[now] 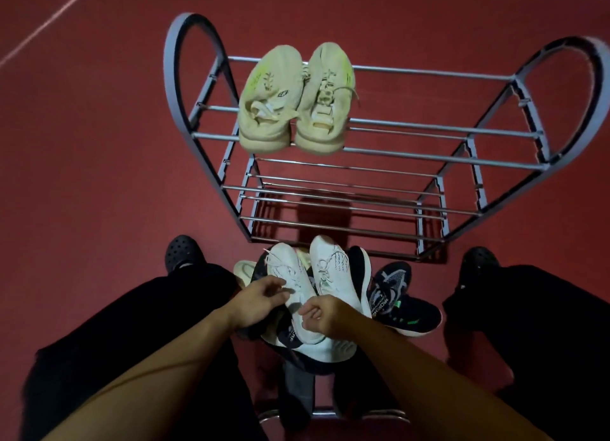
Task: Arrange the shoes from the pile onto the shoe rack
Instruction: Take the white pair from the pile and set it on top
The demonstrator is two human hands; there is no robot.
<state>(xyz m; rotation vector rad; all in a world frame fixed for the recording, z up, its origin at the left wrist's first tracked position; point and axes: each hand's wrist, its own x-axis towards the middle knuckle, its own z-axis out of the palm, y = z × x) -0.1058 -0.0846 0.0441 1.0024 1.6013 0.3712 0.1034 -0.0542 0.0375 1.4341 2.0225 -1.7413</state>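
Note:
A grey metal shoe rack (429,128) stands on the red floor. A pair of cream sneakers (295,98) sits on the left of its top shelf. In front of the rack lies the pile of shoes, topped by two white sneakers, a left one (288,269) and a right one (331,264). My left hand (255,303) curls its fingers at the left white sneaker's opening. My right hand (325,315) is curled at the heel area between the two white sneakers; its exact hold is hidden. A black sneaker with green accents (401,303) lies to the right in the pile.
My legs in black trousers and black clogs, one at the left (181,250) and one at the right (478,259), flank the pile. The rack's lower shelves (346,197) carry no shoes. A metal frame (330,416) shows under the pile near my body.

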